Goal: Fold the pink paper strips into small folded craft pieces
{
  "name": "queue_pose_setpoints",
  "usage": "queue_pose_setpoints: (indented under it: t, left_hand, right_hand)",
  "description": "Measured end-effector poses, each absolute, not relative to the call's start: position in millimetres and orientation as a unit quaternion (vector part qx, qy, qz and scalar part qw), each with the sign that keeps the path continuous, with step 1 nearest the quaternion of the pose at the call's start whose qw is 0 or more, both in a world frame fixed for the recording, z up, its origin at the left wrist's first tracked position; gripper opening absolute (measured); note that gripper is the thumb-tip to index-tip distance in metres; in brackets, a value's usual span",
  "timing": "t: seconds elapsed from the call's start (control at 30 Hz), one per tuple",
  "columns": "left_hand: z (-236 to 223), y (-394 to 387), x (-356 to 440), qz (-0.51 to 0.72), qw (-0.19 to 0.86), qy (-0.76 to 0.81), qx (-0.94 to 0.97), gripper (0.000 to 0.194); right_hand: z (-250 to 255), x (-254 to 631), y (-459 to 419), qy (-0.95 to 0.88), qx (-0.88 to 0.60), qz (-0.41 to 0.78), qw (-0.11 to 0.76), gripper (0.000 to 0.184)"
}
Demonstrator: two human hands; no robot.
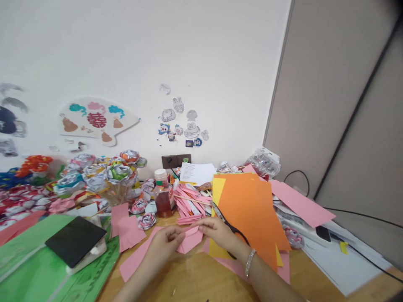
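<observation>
Both my hands hold a small pink piece of paper (190, 237) over the wooden table (195, 277). My left hand (166, 243) pinches its left end with curled fingers. My right hand (217, 233), with a silver bracelet on the wrist, pinches the right end. The paper looks folded between them. Black-handled scissors (229, 226) lie just behind my right hand on orange paper (252, 209). A pile of folded pink strips (189, 203) sits beyond the hands.
Paper roses (103, 174) crowd the left back. A glue bottle (163, 197) stands near the strips. A black tablet (75, 241) rests on green sheets (34, 260) at left. Pink sheets (299, 203), white papers and cables lie at right.
</observation>
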State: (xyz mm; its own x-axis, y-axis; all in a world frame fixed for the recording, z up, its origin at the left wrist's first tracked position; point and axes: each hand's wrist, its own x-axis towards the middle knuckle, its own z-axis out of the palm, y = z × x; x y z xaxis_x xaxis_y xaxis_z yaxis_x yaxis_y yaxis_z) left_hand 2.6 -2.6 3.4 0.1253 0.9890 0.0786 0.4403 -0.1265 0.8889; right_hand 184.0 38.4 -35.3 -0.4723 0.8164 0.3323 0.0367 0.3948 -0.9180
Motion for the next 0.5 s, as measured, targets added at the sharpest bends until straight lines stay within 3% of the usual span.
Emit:
queue_pose_setpoints:
  t: [0.23, 0.5]
  left_hand:
    - [2, -5, 4, 0.375, 0.31, 0.554, 0.675, 0.028]
    - [-17, -3, 9, 0.375, 0.335, 0.562, 0.657, 0.028]
  right_hand:
    - [-41, 173, 37, -0.618, -0.316, 0.549, 0.464, 0.022]
    - [-55, 168, 45, -0.633, -0.339, 0.517, 0.466, 0.03]
